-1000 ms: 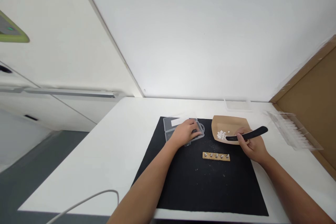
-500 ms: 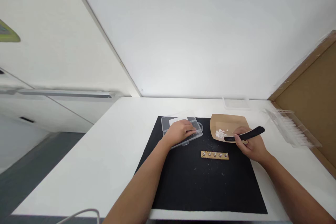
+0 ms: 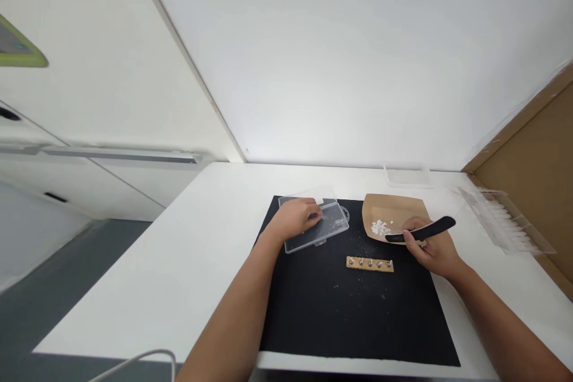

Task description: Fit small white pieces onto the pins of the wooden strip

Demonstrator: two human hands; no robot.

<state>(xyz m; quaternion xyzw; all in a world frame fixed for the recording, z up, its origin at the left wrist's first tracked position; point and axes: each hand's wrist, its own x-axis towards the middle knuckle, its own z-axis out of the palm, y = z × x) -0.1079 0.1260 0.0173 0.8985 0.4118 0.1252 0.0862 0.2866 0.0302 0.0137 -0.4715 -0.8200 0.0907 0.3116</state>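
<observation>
My left hand (image 3: 299, 218) is over an open clear plastic case (image 3: 308, 240), its fingers pinched together; whatever is between the fingertips is too small to make out. A few small pale pieces lie in the right part of the case. My right hand (image 3: 430, 250) grips a black curved file (image 3: 432, 229) across the near right edge of a brown paper tray (image 3: 394, 205). Small white pieces (image 3: 380, 228) lie in that tray's left part. Nearer to me, a tan strip (image 3: 369, 264) carries several upright metal posts with small pale tips.
A black mat (image 3: 353, 316) lies under the case and strip on the white table (image 3: 179, 262). Clear boxes stand at the back (image 3: 407, 176) and right (image 3: 505, 221), the right one holding pale pieces. A white cable (image 3: 147, 353) curves at the near left.
My left hand has moved left across the case, uncovering its right part. My right hand still holds the file over the tray. The view has shifted slightly.
</observation>
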